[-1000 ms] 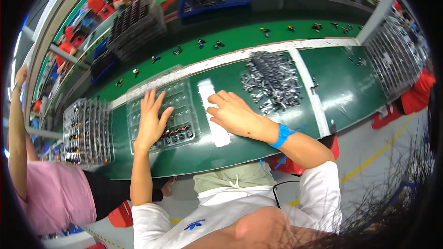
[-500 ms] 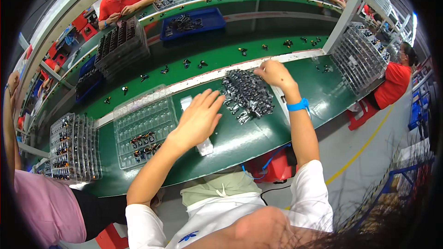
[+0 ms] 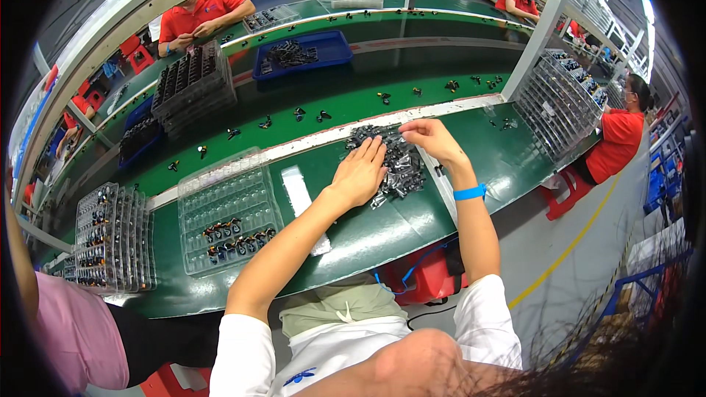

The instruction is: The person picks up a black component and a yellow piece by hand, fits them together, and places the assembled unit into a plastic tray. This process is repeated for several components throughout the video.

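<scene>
A heap of small dark glossy parts (image 3: 404, 173) lies on the green worktable in front of me. My left hand (image 3: 359, 175) rests on the heap's left side with its fingers stretched out flat. At the far right edge of the heap, my right hand (image 3: 435, 141) has its thumb and fingertips drawn together; whatever they pinch is too small to make out. A clear pocketed tray (image 3: 226, 202) sits to the left, with several black parts with orange bits (image 3: 237, 239) in its nearer rows. Between tray and heap lies a white strip (image 3: 296, 190).
Stacked clear trays (image 3: 114, 239) stand at far left, more (image 3: 562, 103) at far right. Past the white ledge (image 3: 294, 148), a green belt (image 3: 342, 106) carries scattered parts. Beyond are a blue tray (image 3: 334, 48) and co-workers in red. A pink-sleeved person (image 3: 77, 331) is close on my left.
My left hand has moved right, from beside the heap onto it. My right hand has stayed near the heap's far right edge, shifting slightly. The view has turned a little.
</scene>
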Available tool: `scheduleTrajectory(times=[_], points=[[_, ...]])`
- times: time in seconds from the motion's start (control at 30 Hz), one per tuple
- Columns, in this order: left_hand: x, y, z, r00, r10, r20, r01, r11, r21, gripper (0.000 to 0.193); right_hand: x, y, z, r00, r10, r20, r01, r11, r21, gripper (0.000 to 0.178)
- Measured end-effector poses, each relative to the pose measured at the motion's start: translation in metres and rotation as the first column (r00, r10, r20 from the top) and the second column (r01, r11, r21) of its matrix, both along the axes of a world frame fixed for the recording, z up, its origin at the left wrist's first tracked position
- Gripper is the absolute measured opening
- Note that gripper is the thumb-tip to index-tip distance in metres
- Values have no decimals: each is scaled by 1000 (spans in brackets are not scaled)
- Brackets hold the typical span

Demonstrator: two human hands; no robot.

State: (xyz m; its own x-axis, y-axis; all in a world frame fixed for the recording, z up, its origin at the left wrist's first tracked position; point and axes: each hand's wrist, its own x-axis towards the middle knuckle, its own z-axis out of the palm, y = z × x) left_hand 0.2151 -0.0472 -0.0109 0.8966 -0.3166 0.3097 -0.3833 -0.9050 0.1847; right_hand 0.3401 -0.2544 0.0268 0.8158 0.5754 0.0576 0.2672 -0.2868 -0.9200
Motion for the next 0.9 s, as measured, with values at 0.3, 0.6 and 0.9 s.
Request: scheduleTrajectory(times=[0.3,0.6,0.9], points=[[-2,-2,-1,1000,13,4,-13,999,35,55,-10,-9,31,915,203,-349,56,793,607,26],[-3,-1,1,999,32,-23,-29,994,102,55,-31,-33,81,978,187,-94,-77,738,670,42],[-6,-2,6,999,20,31,-19,999,-36,54,-65,-13,123,959,-167,228,69,920,385,12]])
